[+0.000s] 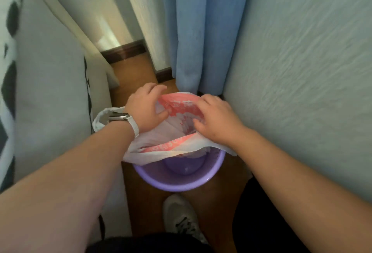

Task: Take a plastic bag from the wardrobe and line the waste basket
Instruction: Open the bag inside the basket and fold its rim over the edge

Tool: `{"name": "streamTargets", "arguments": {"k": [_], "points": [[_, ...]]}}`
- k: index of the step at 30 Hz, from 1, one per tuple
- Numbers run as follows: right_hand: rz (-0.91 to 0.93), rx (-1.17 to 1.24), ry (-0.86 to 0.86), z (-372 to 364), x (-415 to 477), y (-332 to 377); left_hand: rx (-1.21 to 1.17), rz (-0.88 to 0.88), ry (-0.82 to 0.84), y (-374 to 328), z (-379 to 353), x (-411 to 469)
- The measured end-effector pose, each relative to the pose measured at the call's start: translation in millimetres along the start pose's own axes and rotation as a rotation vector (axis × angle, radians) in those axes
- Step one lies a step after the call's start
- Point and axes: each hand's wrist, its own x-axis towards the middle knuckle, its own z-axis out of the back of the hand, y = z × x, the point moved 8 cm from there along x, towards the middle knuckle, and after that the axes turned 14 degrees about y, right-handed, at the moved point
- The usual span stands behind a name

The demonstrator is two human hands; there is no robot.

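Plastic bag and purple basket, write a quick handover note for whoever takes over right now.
Left hand: gripping the far-left edge of the plastic bag mouth; smartwatch on that wrist.
Right hand: pressing the bag's right side near the basket rim, fingers curled on the plastic.
Purple waste basket: on the wooden floor between the bed and the wall, below the blue curtain.
Done: white-and-red bag is out, opened, lying over the far half of the basket.
Left: near rim still bare and basket bottom visible; push the bag down inside and fold its edge over the whole rim.
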Motion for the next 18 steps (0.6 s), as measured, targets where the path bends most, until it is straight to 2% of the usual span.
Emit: {"name": "streamTargets", "arguments": {"k": [2,4,7,12,18], "points": [[0.043,-0.024,0.052,-6.1,-20.1,4.1,-0.061,-0.053,0.05,-18.4,2.5,-8.7],[0.061,-0.042,0.115,-12.0,-35.4,5.4,-0.074,-0.064,0.18,-32.8,-4.0,-22.0],[0.073,-0.041,0.183,-16.3,-50.0,10.6,0.015,-0.05,0.374,-43.8,-17.6,-51.0],[0.073,-0.097,0.244,-23.0,-66.1,14.0,0.101,0.006,0.574,-32.2,-40.8,-85.4],[0.134,-0.119,0.191,-17.6,-82.3,20.6,0.177,0.001,0.575,-42.0,-46.4,-99.1]]}}
